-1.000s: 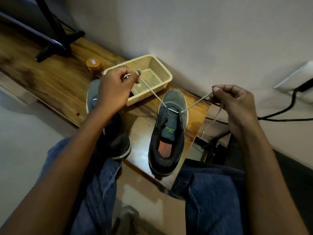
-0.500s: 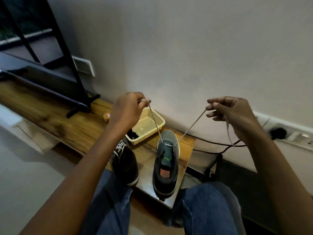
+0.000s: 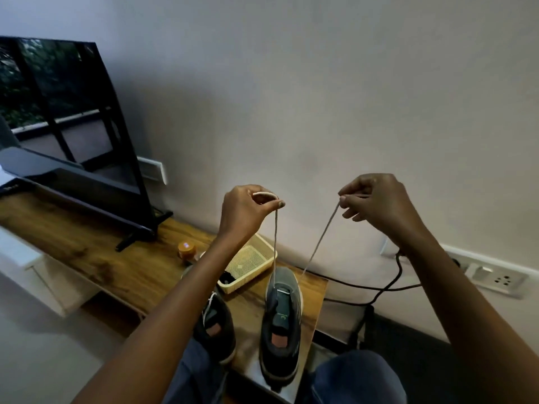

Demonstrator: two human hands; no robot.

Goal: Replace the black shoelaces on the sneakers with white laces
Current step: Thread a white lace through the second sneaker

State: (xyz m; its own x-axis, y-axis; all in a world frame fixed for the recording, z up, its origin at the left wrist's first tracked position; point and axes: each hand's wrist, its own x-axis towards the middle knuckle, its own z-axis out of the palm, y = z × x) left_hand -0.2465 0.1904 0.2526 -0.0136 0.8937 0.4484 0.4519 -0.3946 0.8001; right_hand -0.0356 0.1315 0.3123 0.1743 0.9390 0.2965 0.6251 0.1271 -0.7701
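Observation:
Two dark grey sneakers stand on the wooden shelf [image 3: 96,258], toes toward the wall. The right sneaker [image 3: 281,322] has a white lace [image 3: 275,243] threaded through its lowest eyelets only. Both lace ends run up taut from the toe. My left hand [image 3: 248,211] pinches one end high above the shoe. My right hand [image 3: 376,205] pinches the other end at about the same height. The left sneaker [image 3: 217,330] carries white lacing and is partly hidden behind my left forearm.
A yellow mesh basket [image 3: 262,255] with something dark in it sits behind the sneakers. An orange jar [image 3: 186,248] stands left of it. A TV [image 3: 67,135] fills the shelf's left. Black cables [image 3: 376,287] run to a wall socket [image 3: 501,279] at right. My knees lie below the shelf edge.
Both hands have risen well above the right sneaker, pulling the two lace ends up and taut. The camera has tilted up, showing more wall and the TV.

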